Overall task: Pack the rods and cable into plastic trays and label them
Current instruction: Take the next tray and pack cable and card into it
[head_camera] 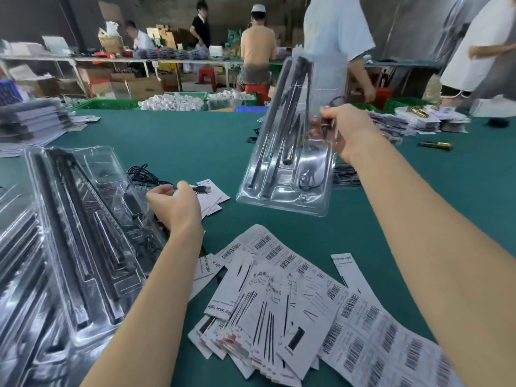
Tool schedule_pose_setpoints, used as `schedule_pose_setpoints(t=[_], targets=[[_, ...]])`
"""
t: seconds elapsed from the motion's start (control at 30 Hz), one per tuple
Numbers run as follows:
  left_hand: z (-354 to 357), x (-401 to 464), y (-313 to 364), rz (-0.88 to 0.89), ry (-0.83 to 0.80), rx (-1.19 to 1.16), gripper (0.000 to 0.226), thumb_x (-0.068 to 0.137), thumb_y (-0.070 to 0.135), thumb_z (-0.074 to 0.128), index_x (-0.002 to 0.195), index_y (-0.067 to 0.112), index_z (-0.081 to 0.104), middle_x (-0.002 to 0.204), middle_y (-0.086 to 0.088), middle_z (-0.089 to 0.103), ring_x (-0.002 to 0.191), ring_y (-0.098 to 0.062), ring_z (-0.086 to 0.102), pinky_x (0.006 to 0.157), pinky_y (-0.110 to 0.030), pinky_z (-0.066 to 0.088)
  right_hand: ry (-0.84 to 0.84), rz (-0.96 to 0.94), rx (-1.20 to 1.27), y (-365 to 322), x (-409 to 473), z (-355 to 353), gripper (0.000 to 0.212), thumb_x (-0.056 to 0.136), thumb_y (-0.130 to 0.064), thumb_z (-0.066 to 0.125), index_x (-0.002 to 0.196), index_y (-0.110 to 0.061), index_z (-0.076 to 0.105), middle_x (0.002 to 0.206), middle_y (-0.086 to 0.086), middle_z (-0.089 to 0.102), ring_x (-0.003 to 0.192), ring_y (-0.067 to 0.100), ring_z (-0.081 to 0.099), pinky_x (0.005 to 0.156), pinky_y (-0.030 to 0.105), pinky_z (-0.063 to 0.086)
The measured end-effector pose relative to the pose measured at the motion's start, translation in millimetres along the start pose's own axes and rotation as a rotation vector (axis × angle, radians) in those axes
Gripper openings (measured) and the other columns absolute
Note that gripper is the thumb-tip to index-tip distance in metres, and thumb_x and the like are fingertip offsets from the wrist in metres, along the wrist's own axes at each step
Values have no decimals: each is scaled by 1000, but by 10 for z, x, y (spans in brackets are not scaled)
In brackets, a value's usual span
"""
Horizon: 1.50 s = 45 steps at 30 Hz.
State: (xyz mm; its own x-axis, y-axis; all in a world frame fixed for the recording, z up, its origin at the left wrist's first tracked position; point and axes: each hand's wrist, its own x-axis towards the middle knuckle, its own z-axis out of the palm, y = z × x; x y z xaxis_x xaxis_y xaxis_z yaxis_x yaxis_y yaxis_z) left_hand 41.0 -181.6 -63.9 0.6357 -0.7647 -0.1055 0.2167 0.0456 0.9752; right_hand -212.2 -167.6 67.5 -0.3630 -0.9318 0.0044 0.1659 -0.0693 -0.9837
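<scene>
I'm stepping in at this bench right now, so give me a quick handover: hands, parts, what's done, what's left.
Right hand holds a filled clear tray up over the green table; black rods and a coiled cable sit in it.
Left hand pinches a black cable beside the tray stack.
Barcode label sheet and printed cards lie near.
Done: one tray packed. Left: no label visible on it; pack the next tray.

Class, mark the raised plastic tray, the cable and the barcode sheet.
raised plastic tray (pixel 282 191), head view, its clear lower end.
cable (pixel 145 174), head view, the coiled part.
barcode sheet (pixel 360 311), head view, its printed middle.
</scene>
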Motion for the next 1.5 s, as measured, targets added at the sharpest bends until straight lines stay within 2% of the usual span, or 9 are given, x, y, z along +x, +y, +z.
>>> schedule_pose_setpoints(t=[0.23, 0.37, 0.57, 0.8, 1.03, 1.17, 1.3, 1.4, 1.5], targets=[[0, -10, 8, -5, -21, 34, 16, 91, 18, 51, 107, 18, 48, 104, 1, 54, 77, -8, 49, 62, -27, 38, 164, -211, -199, -216, 6, -131, 14, 91, -4, 61, 91, -15, 52, 103, 10, 63, 79, 20, 64, 74, 36, 61], [-1, -15, 0, 5, -36, 58, 16, 92, 18, 52, 107, 18, 48, 103, 1, 54, 79, -8, 49, 64, -26, 39, 264, -579, -695, -469, 16, -171, 23, 90, -14, 63, 87, -24, 42, 97, 8, 63, 86, 32, 63, 79, 50, 55], [14, -53, -8, 32, -72, 67, 9, 92, 18, 53, 101, 19, 50, 91, 8, 52, 73, -5, 47, 59, -24, 35, 96, -948, -1361, -76, -132, -102, 16, 92, -17, 61, 102, -20, 48, 67, -7, 48, 55, 7, 43, 53, 19, 25], [24, -71, -27, 71, -173, 151, 8, 93, 20, 53, 101, 19, 54, 91, 8, 54, 75, -5, 48, 60, -23, 34, -264, -869, -1483, 1040, -515, -325, 17, 82, -12, 59, 90, -26, 52, 68, 0, 48, 66, 24, 49, 49, 27, 30], [76, -134, -100, 189, -401, 395, 12, 95, 29, 55, 100, 21, 63, 93, 9, 63, 82, -7, 55, 64, -26, 39, -392, -617, -1244, 1255, -525, -596, 11, 82, -22, 70, 86, -28, 62, 86, -16, 57, 83, 2, 53, 67, 30, 49], [33, -138, -156, 378, -429, 663, 11, 92, 33, 57, 87, 24, 60, 83, 12, 64, 80, -10, 58, 67, -29, 43, -484, -467, -1204, 1261, -462, -681, 19, 79, -22, 71, 69, -23, 55, 110, -32, 64, 100, -13, 43, 78, 25, 45], [26, -140, -166, 591, -452, 923, 12, 90, 36, 61, 84, 25, 57, 79, 10, 63, 72, -10, 57, 58, -28, 36, -540, -379, -1188, 1227, -423, -694, 16, 80, -32, 74, 84, -35, 59, 122, -29, 63, 104, -11, 45, 84, 27, 44], [30, -156, -196, 652, -499, 960, 12, 90, 29, 61, 86, 20, 54, 84, 3, 61, 70, -12, 52, 54, -27, 33, -550, -305, -1143, 1155, -427, -702, 22, 79, -45, 77, 96, -47, 63, 117, -17, 67, 107, 4, 60, 91, 31, 50], [31, -166, -223, 679, -549, 951, 13, 92, 29, 60, 88, 18, 53, 89, 2, 60, 73, -10, 51, 56, -24, 32, -490, -295, -1083, 1139, -422, -731, 16, 80, -52, 76, 93, -47, 68, 98, -29, 66, 94, -5, 60, 77, 20, 46]])
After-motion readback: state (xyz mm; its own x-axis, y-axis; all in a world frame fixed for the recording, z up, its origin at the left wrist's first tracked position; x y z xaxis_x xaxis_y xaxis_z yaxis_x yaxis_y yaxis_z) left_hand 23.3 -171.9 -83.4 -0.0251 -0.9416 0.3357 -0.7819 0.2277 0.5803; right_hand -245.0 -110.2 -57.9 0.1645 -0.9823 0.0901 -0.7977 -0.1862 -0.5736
